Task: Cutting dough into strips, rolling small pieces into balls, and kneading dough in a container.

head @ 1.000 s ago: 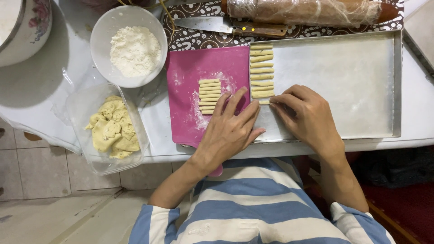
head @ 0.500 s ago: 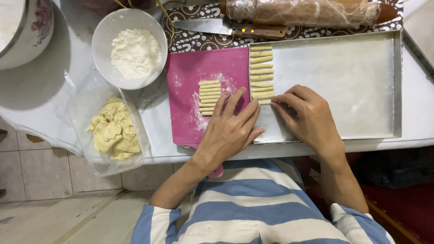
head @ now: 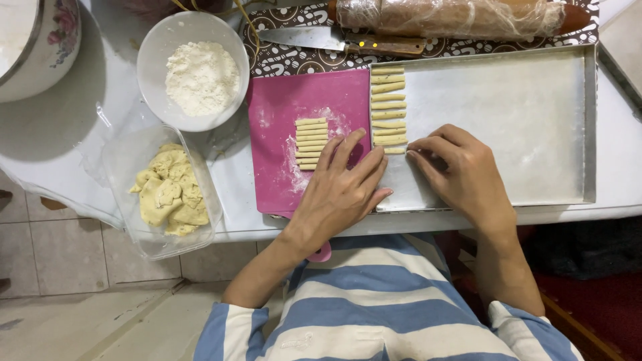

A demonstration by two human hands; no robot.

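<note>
A pink cutting board [head: 281,107] lies on the table, dusted with flour, with a stack of several short dough sticks [head: 310,142] on it. My left hand [head: 344,184] rests flat on the board's right part, fingers spread, tips beside that stack. A metal baking tray [head: 521,120] sits to the right, with a column of dough sticks [head: 388,103] along its left edge. My right hand [head: 461,170] is on the tray, its fingertips touching the lowest dough stick [head: 394,150] of the column.
A white bowl of flour [head: 197,70] stands left of the board. A clear plastic tub of yellow dough [head: 170,190] sits at the table's near edge. A knife [head: 341,41] and a wrapped rolling pin [head: 455,17] lie at the back. A floral pot [head: 33,40] is far left.
Both hands stay almost where they were; the right fingertips stay at the lowest stick in the tray's column. The view has shifted slightly.
</note>
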